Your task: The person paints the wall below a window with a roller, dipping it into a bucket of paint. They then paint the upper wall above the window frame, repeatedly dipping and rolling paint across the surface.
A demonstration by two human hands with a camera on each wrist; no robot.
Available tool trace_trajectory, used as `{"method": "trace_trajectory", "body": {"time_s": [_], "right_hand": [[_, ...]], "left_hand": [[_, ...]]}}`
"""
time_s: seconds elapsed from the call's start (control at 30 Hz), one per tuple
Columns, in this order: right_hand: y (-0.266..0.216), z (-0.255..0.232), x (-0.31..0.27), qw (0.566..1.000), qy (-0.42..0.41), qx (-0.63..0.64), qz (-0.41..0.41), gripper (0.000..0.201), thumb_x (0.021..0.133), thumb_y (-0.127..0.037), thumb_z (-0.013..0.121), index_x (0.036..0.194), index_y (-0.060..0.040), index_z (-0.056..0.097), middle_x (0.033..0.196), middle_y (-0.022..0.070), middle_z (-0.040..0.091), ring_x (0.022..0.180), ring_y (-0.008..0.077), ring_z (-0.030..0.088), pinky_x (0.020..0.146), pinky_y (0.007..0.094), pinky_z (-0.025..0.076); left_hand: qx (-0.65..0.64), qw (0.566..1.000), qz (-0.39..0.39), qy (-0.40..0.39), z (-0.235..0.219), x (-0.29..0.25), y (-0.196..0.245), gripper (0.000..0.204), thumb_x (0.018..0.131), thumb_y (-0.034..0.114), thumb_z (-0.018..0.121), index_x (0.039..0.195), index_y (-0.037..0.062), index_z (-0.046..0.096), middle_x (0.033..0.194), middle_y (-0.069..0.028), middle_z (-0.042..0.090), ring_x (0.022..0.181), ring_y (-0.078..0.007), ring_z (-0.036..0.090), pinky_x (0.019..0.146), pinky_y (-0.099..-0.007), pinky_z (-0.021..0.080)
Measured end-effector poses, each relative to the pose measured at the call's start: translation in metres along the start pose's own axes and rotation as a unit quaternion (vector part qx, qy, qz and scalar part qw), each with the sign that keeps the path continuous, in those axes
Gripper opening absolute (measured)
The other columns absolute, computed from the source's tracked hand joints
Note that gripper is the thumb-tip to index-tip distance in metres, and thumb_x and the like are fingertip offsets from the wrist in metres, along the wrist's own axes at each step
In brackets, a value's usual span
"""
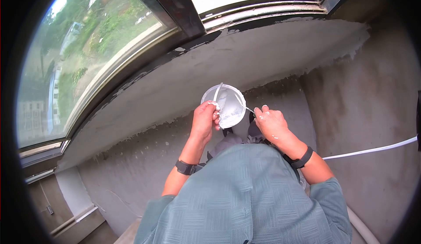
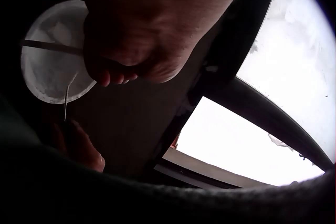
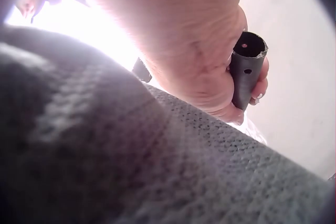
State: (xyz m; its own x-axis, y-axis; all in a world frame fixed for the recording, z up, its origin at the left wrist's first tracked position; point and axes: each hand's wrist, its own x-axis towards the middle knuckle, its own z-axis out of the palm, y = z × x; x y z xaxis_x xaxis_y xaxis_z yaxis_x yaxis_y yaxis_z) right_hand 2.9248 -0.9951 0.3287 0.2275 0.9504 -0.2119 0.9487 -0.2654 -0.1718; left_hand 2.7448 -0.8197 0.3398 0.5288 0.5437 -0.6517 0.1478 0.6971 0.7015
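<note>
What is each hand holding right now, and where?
Left hand grips the white bowl by its near rim; right hand grips a dark tool handle.

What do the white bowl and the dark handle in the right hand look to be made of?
The bowl looks like thin white plastic, matte and smeared with white paste; its rim seems slightly translucent. The handle in the right hand looks like hard black plastic or rubber: dull finish, hollow end, small side hole. The left hand holds the bowl.
</note>
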Motion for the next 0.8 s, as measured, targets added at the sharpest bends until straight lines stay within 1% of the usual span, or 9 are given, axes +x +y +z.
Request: {"method": "trace_trajectory", "body": {"time_s": [0.17,0.3,0.4,0.5,0.6,0.73,0.8], "right_hand": [[0.012,-0.025,-0.021,0.995,0.042,0.086,0.017,0.021,0.085,-0.013,0.072,0.100,-0.0018,0.062,0.091,0.0174,0.063,0.077,0.0343,0.069,0.067,0.0454,0.057],[0.021,-0.019,-0.032,0.987,0.084,0.127,0.041,0.025,0.084,-0.015,0.076,0.100,-0.0028,0.061,0.091,0.0168,0.062,0.078,0.0360,0.068,0.068,0.0466,0.055],[0.030,-0.020,-0.041,0.984,0.101,0.136,0.058,0.028,0.083,-0.015,0.076,0.104,-0.0038,0.061,0.093,0.0156,0.061,0.078,0.0364,0.067,0.068,0.0469,0.055],[0.042,-0.027,-0.047,0.977,0.144,0.137,0.082,0.030,0.084,-0.014,0.076,0.107,-0.0047,0.060,0.096,0.0143,0.060,0.078,0.0364,0.067,0.068,0.0463,0.055],[0.056,-0.038,-0.045,0.964,0.187,0.136,0.132,0.032,0.084,-0.013,0.077,0.109,-0.0051,0.059,0.098,0.0137,0.059,0.080,0.0361,0.068,0.068,0.0450,0.055],[0.085,-0.047,-0.024,0.945,0.269,0.093,0.163,0.033,0.088,-0.020,0.077,0.113,-0.0068,0.059,0.100,0.0137,0.056,0.081,0.0350,0.068,0.069,0.0441,0.056],[0.107,-0.047,-0.013,0.940,0.280,0.066,0.185,0.031,0.092,-0.026,0.073,0.114,-0.0079,0.062,0.101,0.0134,0.056,0.083,0.0346,0.068,0.070,0.0444,0.056]], "left_hand": [[-0.025,1.000,0.001,0.010,0.003,0.005,0.005,0.015,0.099,0.014,0.051,0.086,0.0084,0.055,0.062,0.0043,0.047,0.052,-0.0082,0.049,0.041,-0.0273,0.043],[-0.040,0.999,0.005,0.013,0.006,0.012,0.008,0.014,0.098,0.013,0.050,0.085,0.0092,0.054,0.061,0.0042,0.046,0.052,-0.0089,0.049,0.041,-0.0273,0.042],[-0.051,0.999,0.005,0.017,0.009,0.012,0.012,0.012,0.097,0.013,0.050,0.086,0.0093,0.054,0.061,0.0044,0.044,0.052,-0.0094,0.048,0.041,-0.0273,0.042],[-0.049,0.998,0.011,0.024,0.010,0.014,0.014,0.012,0.097,0.012,0.050,0.087,0.0095,0.054,0.061,0.0047,0.043,0.053,-0.0093,0.048,0.041,-0.0272,0.041],[-0.044,0.999,0.014,0.028,0.011,0.017,0.014,0.012,0.098,0.013,0.049,0.087,0.0097,0.053,0.061,0.0049,0.043,0.053,-0.0092,0.048,0.041,-0.0271,0.041],[-0.038,0.999,0.014,0.028,0.010,0.018,0.013,0.013,0.099,0.014,0.049,0.086,0.0101,0.053,0.061,0.0050,0.042,0.053,-0.0091,0.048,0.041,-0.0268,0.040],[-0.039,0.999,0.013,0.029,0.011,0.018,0.014,0.013,0.098,0.014,0.050,0.086,0.0097,0.053,0.062,0.0047,0.043,0.053,-0.0091,0.048,0.042,-0.0270,0.041]]}}
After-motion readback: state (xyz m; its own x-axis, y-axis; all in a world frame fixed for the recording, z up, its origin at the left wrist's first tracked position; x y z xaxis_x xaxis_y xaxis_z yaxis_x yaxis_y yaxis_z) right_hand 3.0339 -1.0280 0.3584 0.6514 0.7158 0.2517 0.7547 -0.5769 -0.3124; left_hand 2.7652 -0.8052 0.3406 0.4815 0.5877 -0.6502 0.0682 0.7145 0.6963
